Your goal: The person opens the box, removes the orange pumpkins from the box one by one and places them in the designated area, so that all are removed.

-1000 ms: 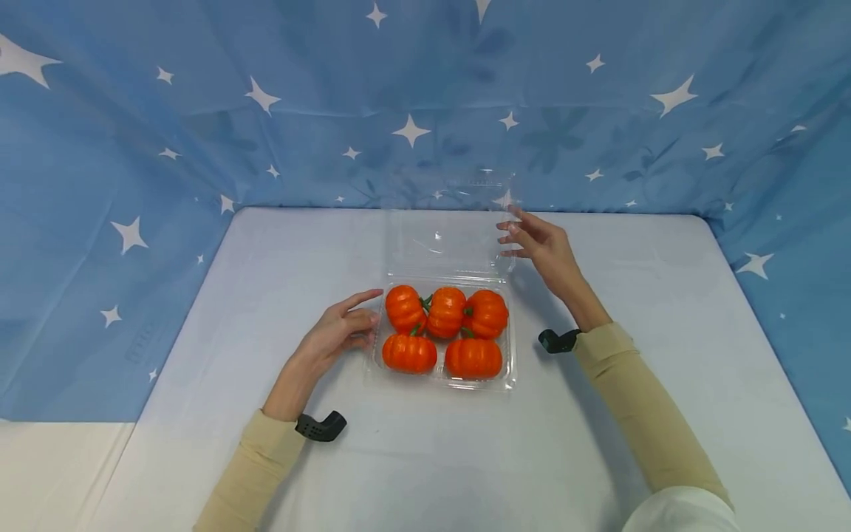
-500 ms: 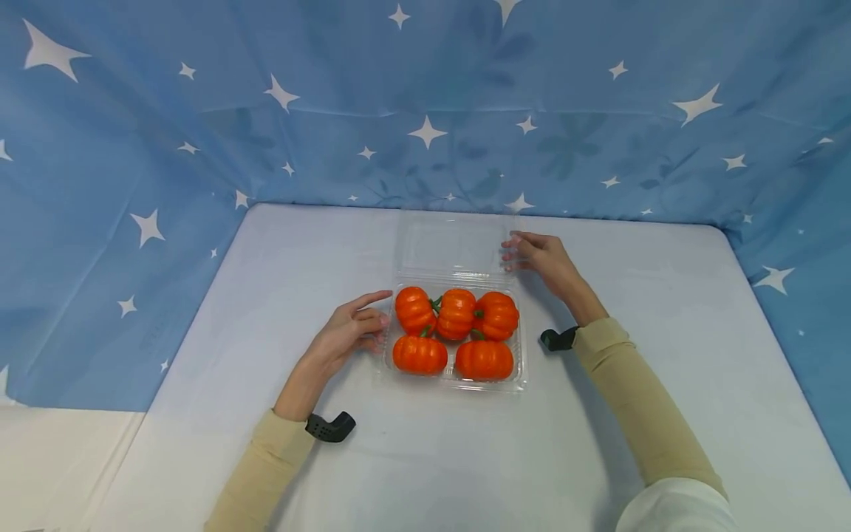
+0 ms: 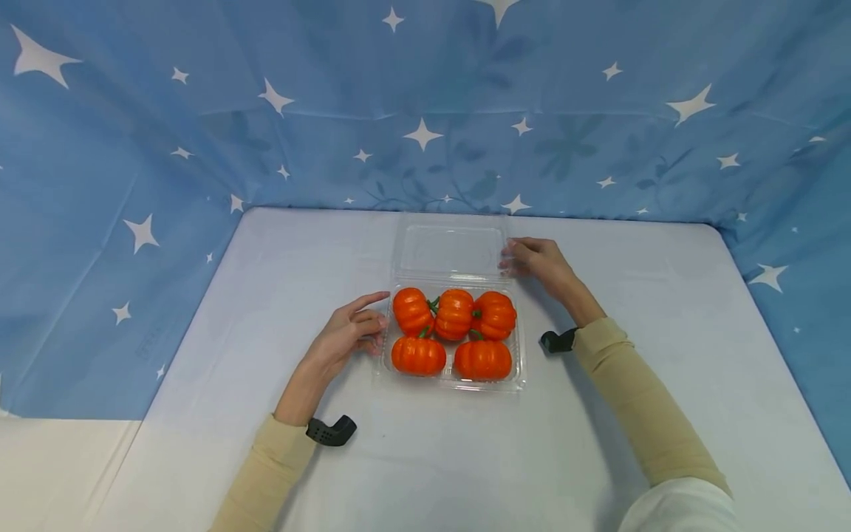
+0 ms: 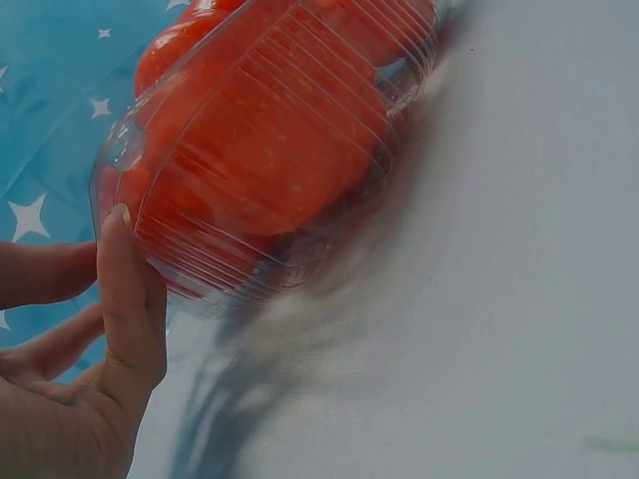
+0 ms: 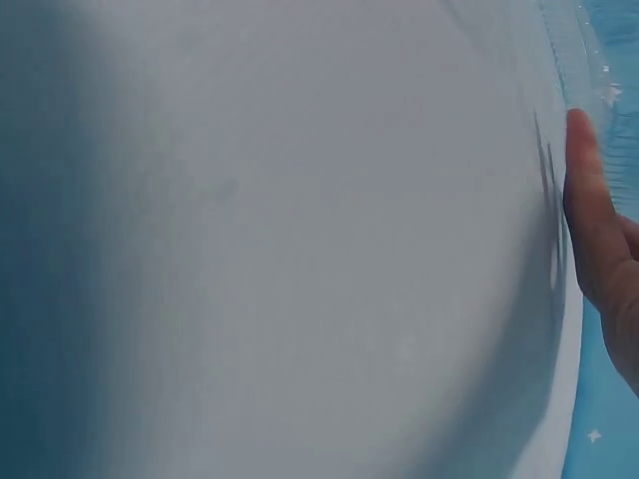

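Several orange toy pumpkins [image 3: 455,315] with green stems fill the base of a clear plastic clamshell box [image 3: 520,373]. Its lid [image 3: 452,251] is swung back, away from the person, near the table's far edge. At the base's left side is my left hand [image 3: 339,336], index finger stretched toward the rear corner. In the left wrist view a fingertip touches the ribbed wall of the box. My right hand [image 3: 540,267] has its fingers right at the lid's right edge. The right wrist view catches only a straight finger [image 5: 591,200] near the clear plastic.
A white cloth [image 3: 412,473] covers the table. Behind and beside it hangs a blue curtain [image 3: 319,96] printed with white stars. Each wrist wears a black camera band, such as the left one [image 3: 332,431].
The lid has tipped farther back and down toward the table, my right hand lowering along with it. My left hand has stayed beside the base. The head view has shifted slightly.
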Motion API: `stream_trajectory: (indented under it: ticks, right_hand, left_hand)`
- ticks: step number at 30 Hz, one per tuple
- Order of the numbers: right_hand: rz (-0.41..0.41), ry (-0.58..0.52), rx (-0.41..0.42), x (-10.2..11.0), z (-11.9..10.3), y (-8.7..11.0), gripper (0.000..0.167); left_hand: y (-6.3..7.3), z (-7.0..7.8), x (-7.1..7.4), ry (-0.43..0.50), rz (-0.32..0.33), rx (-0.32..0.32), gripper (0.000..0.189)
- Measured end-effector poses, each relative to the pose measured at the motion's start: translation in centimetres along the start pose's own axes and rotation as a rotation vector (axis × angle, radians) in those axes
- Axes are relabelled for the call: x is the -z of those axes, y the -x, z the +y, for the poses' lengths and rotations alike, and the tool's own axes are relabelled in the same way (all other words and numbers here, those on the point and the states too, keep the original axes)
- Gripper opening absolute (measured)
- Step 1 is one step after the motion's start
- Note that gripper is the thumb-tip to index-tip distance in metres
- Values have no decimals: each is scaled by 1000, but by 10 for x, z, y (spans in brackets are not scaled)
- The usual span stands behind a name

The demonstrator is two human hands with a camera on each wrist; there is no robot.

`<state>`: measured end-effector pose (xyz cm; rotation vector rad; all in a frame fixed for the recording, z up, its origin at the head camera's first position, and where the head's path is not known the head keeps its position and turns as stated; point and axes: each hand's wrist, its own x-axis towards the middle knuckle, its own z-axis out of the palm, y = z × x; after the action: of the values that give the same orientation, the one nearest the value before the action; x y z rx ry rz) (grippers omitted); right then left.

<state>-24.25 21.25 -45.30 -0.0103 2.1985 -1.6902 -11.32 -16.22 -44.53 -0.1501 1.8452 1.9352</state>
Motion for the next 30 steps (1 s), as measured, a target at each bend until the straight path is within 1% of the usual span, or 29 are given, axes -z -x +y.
stream_trajectory:
  ticks: [2, 6, 11, 15, 18, 24, 30]
  right_hand:
    - [-3, 37, -22, 1, -3, 4, 62]
    - [-16, 154, -56, 4, -10, 16, 65]
    - [-41, 358, -39, 5, -21, 32, 68]
    - [-42, 526, 17, 4, -29, 46, 64]
    - [-44, 594, 71, 3, -33, 54, 60]
    - [-52, 644, 172, 1, -36, 70, 54]
    - [-86, 685, 301, -6, -41, 91, 48]
  left_hand:
    - [1, 0, -1, 4, 1, -1, 57]
    - [2, 0, -2, 5, 6, -4, 56]
    - [2, 0, -2, 8, 12, 1, 56]
    - [2, 0, -2, 9, 7, 0, 56]
    - [1, 0, -1, 9, 7, -1, 56]
    - [0, 0, -1, 3, 7, 1, 55]
    - [0, -1, -1, 3, 1, 6, 56]
